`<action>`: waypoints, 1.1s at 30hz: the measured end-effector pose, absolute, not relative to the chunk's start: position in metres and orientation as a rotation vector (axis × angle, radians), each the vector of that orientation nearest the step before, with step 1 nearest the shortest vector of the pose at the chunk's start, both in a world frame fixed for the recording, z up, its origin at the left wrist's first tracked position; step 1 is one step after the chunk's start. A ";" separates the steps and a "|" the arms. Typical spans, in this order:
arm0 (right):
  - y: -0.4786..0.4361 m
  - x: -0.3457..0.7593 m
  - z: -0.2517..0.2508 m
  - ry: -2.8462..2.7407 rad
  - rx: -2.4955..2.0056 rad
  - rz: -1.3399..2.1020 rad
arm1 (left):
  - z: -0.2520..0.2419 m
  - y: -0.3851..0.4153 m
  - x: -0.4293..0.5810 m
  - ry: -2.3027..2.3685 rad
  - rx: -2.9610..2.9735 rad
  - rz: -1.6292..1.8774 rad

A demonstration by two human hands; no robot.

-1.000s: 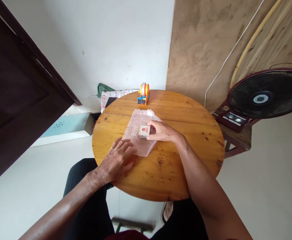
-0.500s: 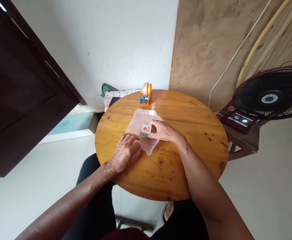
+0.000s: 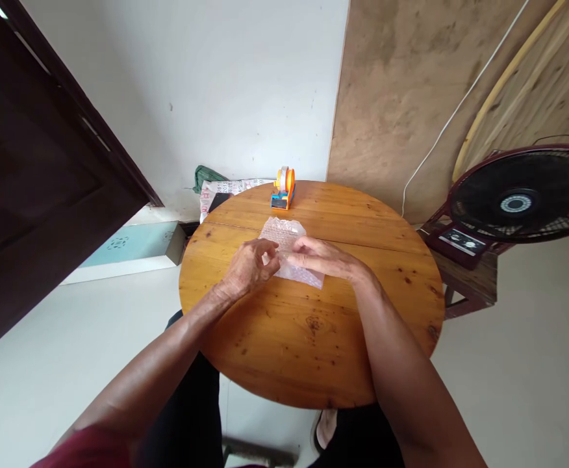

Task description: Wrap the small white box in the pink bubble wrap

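Left grip (image 3: pixel 254 265) and right grip (image 3: pixel 327 258) both narrow at the bubble wrap (image 3: pixel 283 230) | whether pinching, we cannot tell | if pressure slackens, springy wrap could lift off the counter (image 3: pixel 284 351)

A round tabletop of varnished, knotty orange-brown wood (image 3: pixel 284 364) stands near a white, slightly marked wall (image 3: pixel 226 84). Beyond its far left edge lie a white sack printed with red and black characters (image 3: pixel 248 186) and a bundle of dark green material (image 3: pixel 209 175). A long pale-blue and white box (image 3: pixel 128 247) rests on the pale floor (image 3: pixel 518 383), near a dark brown panelled door (image 3: pixel 31 169). On the right, a white cable (image 3: pixel 460 112) runs down across a stained brown plywood panel (image 3: pixel 391 84), beside a large curved-edged board of light wood (image 3: pixel 538 97). A round black fan with a dark red frame (image 3: pixel 513 201) sits on a dark wooden stool (image 3: pixel 474 279).
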State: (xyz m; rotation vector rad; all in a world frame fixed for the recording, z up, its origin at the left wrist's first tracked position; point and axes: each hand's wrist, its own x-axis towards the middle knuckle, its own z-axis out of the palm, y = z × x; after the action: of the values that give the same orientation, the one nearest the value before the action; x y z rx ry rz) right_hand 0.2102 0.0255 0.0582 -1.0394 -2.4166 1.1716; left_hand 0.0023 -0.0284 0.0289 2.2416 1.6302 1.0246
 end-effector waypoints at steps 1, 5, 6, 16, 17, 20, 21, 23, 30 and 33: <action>0.026 0.212 0.058 -2.423 -1.062 1.191 | 0.028 -0.025 0.003 1.647 2.195 1.011; 0.026 0.210 0.053 -2.472 -1.051 1.103 | 0.024 -0.018 0.008 1.615 2.032 1.003; 0.026 0.209 0.052 -2.470 -1.042 1.057 | 0.022 -0.018 0.009 1.598 1.987 1.017; 0.031 0.205 0.040 -2.302 -1.097 1.029 | 0.008 -0.019 0.006 1.442 1.844 1.138; 0.032 0.204 0.039 -2.295 -1.101 1.015 | 0.007 -0.019 0.006 1.433 1.833 1.144; 0.033 0.203 0.036 -2.289 -1.115 0.982 | 0.007 -0.021 0.007 1.434 1.804 1.157; 0.033 0.203 0.035 -2.289 -1.119 0.983 | 0.007 -0.021 0.008 1.441 1.801 1.159; 0.033 0.203 0.035 -2.292 -1.129 1.008 | 0.008 -0.022 0.008 1.445 1.810 1.153; 0.032 0.201 0.037 -2.322 -1.130 0.999 | 0.008 -0.024 0.006 1.425 1.843 1.152; 0.031 0.200 0.036 -2.314 -1.119 0.972 | 0.007 -0.024 0.006 1.480 1.845 1.160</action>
State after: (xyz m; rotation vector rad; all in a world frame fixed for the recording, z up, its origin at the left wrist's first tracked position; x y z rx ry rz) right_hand 0.1997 0.0310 0.0356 -1.1188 -2.3144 0.9725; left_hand 0.0056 -0.0241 0.0068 1.8452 1.4805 1.1605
